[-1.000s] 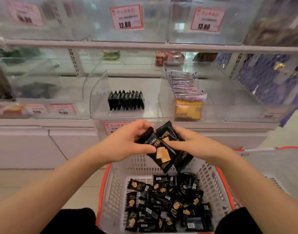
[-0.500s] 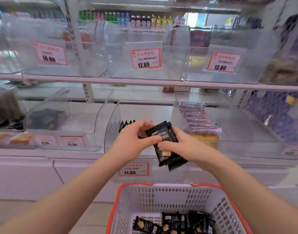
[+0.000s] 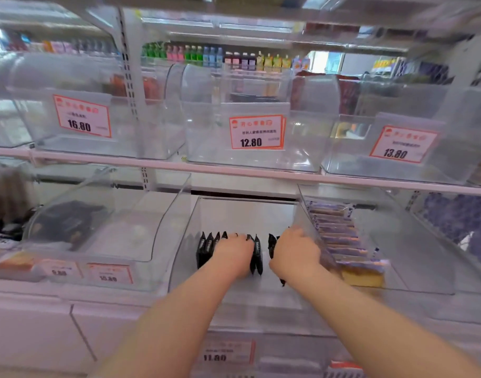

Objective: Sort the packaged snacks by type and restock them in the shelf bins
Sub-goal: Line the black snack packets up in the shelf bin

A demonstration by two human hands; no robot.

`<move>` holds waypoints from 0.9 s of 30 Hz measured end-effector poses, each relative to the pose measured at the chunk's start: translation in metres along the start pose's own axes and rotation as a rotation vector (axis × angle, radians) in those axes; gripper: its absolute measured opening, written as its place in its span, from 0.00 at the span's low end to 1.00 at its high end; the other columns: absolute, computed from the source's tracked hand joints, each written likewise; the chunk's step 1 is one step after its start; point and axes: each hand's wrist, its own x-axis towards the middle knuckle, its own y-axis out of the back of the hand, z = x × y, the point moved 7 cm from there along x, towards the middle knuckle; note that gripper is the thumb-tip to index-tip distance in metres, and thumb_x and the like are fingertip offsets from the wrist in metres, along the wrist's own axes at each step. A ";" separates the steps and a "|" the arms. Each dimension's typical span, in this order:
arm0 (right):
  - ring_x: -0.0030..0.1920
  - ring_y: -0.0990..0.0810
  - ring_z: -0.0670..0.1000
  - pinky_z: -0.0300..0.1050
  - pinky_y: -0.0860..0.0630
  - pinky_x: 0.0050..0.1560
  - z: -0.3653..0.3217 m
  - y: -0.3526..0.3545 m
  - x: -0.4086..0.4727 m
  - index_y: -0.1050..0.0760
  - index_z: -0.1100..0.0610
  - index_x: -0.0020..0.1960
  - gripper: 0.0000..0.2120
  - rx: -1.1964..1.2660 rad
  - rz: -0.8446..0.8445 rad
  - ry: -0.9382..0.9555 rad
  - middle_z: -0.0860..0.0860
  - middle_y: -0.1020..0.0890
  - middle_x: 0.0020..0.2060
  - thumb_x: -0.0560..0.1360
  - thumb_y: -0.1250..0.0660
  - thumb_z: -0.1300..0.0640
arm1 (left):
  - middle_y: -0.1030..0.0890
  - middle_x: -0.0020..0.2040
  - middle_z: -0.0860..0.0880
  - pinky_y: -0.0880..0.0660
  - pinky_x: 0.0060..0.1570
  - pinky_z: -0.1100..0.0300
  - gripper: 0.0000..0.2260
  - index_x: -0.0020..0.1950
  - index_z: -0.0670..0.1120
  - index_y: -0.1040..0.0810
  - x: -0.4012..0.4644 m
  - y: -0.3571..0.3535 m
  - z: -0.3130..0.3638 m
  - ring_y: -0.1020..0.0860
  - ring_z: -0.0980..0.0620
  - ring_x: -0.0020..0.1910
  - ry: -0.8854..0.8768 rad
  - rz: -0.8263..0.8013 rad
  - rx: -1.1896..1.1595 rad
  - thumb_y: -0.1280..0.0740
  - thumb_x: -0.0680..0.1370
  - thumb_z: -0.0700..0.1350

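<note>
A row of black snack packs (image 3: 206, 249) stands upright in the middle clear bin (image 3: 261, 298) on the lower shelf. My left hand (image 3: 234, 256) is inside this bin, its fingers curled down over the row, with packs showing on both sides of it. My right hand (image 3: 295, 255) is beside it on the right, closed on a few more black packs (image 3: 272, 245) whose edges stick out above and below the fingers. A small gap separates these packs from the row. The basket is out of view.
The bin to the right holds purple-wrapped packs (image 3: 340, 236) and a yellow cake (image 3: 365, 278). To the left, another bin holds dark packs (image 3: 67, 225). Clear bins with price tags, one reading 12.80 (image 3: 257, 132), fill the upper shelf. An 11.80 tag (image 3: 225, 353) hangs below my arms.
Both hands have gone up and forward from above the basket into the middle bin, carrying the black packs. They have split apart: the left is on the row, the right holds packs beside it.
</note>
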 end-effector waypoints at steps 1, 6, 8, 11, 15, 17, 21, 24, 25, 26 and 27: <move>0.66 0.31 0.60 0.48 0.25 0.54 -0.003 -0.004 0.007 0.52 0.71 0.73 0.30 -0.018 0.000 0.003 0.63 0.40 0.71 0.78 0.42 0.58 | 0.31 0.64 0.43 0.32 0.59 0.50 0.18 0.64 0.42 0.32 0.007 -0.004 0.003 0.32 0.43 0.64 -0.020 -0.007 -0.005 0.35 0.75 0.43; 0.67 0.33 0.61 0.46 0.26 0.53 -0.015 -0.028 0.033 0.57 0.75 0.72 0.30 -0.051 -0.048 0.011 0.66 0.42 0.72 0.80 0.46 0.61 | 0.30 0.61 0.45 0.30 0.59 0.49 0.21 0.63 0.45 0.31 0.031 -0.022 0.003 0.30 0.43 0.62 -0.099 -0.056 -0.133 0.32 0.73 0.47; 0.66 0.32 0.60 0.46 0.26 0.55 -0.018 -0.036 0.041 0.55 0.75 0.71 0.28 -0.025 -0.057 0.013 0.65 0.40 0.71 0.80 0.46 0.62 | 0.31 0.62 0.45 0.32 0.62 0.49 0.23 0.63 0.45 0.31 0.037 -0.028 -0.001 0.31 0.44 0.63 -0.099 -0.067 -0.210 0.30 0.71 0.51; 0.69 0.35 0.63 0.50 0.30 0.62 -0.022 -0.046 0.050 0.57 0.74 0.72 0.28 0.043 -0.064 0.066 0.66 0.44 0.72 0.81 0.47 0.61 | 0.31 0.64 0.46 0.33 0.63 0.49 0.29 0.64 0.47 0.31 0.041 -0.032 -0.008 0.33 0.45 0.64 -0.092 -0.062 -0.246 0.28 0.68 0.57; 0.64 0.30 0.61 0.50 0.30 0.60 -0.025 -0.046 0.059 0.37 0.66 0.69 0.21 0.162 -0.144 0.167 0.62 0.31 0.65 0.80 0.45 0.56 | 0.30 0.62 0.47 0.31 0.59 0.50 0.32 0.64 0.48 0.31 0.049 -0.028 -0.010 0.32 0.45 0.62 -0.042 -0.041 -0.205 0.30 0.66 0.63; 0.59 0.25 0.60 0.48 0.28 0.55 -0.026 -0.042 0.060 0.28 0.63 0.60 0.15 0.156 -0.199 0.208 0.60 0.24 0.59 0.76 0.43 0.59 | 0.30 0.60 0.46 0.32 0.56 0.49 0.32 0.63 0.48 0.31 0.053 -0.026 -0.009 0.32 0.45 0.61 -0.008 -0.003 -0.167 0.31 0.66 0.65; 0.61 0.28 0.59 0.49 0.28 0.56 -0.023 -0.050 0.055 0.31 0.62 0.64 0.19 0.037 -0.253 0.282 0.59 0.29 0.62 0.74 0.39 0.61 | 0.30 0.60 0.47 0.31 0.55 0.50 0.27 0.62 0.47 0.31 0.059 -0.024 -0.011 0.32 0.45 0.60 0.029 0.047 -0.150 0.33 0.70 0.63; 0.66 0.35 0.60 0.51 0.30 0.59 -0.024 -0.060 0.047 0.38 0.63 0.67 0.21 -0.008 -0.137 0.309 0.59 0.35 0.65 0.75 0.40 0.65 | 0.30 0.61 0.47 0.32 0.55 0.51 0.26 0.62 0.47 0.31 0.058 -0.024 -0.010 0.32 0.46 0.61 0.012 0.065 -0.149 0.34 0.71 0.62; 0.66 0.35 0.60 0.50 0.29 0.58 -0.027 -0.060 0.045 0.38 0.64 0.67 0.20 -0.036 -0.072 0.336 0.60 0.35 0.65 0.76 0.42 0.67 | 0.30 0.61 0.47 0.32 0.55 0.51 0.26 0.62 0.47 0.32 0.057 -0.023 -0.010 0.32 0.46 0.61 0.001 0.063 -0.155 0.34 0.72 0.61; 0.65 0.34 0.60 0.50 0.29 0.56 -0.029 -0.059 0.044 0.38 0.64 0.67 0.19 -0.061 -0.015 0.363 0.61 0.34 0.64 0.76 0.44 0.67 | 0.30 0.61 0.47 0.31 0.56 0.52 0.27 0.63 0.47 0.32 0.055 -0.023 -0.010 0.32 0.46 0.61 -0.013 0.047 -0.163 0.33 0.71 0.61; 0.64 0.33 0.60 0.50 0.28 0.55 -0.031 -0.058 0.044 0.38 0.64 0.66 0.18 -0.073 0.023 0.383 0.61 0.33 0.64 0.76 0.45 0.68 | 0.30 0.61 0.47 0.31 0.57 0.51 0.27 0.64 0.47 0.32 0.054 -0.022 -0.010 0.31 0.46 0.61 -0.029 0.017 -0.172 0.33 0.71 0.60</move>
